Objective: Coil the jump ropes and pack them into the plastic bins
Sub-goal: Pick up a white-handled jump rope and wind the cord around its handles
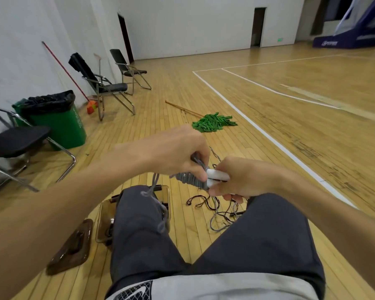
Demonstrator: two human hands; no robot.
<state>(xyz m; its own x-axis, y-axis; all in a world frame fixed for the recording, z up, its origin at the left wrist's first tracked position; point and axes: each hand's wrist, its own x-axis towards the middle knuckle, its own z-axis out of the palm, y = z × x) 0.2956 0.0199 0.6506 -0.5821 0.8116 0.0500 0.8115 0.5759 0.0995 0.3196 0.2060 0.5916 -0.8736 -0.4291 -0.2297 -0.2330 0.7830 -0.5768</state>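
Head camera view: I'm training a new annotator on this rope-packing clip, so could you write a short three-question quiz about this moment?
1. True or false: the grey rope is already packed in the plastic bin.
2. What does the right hand hold?
A. the white handles
B. a basketball
C. a water bottle
3. Fill in: the ___ hand pinches the grey rope right beside the handles.

Key:
1. False. The rope is up in the hands, partly wound round the handles.
2. A
3. The left hand
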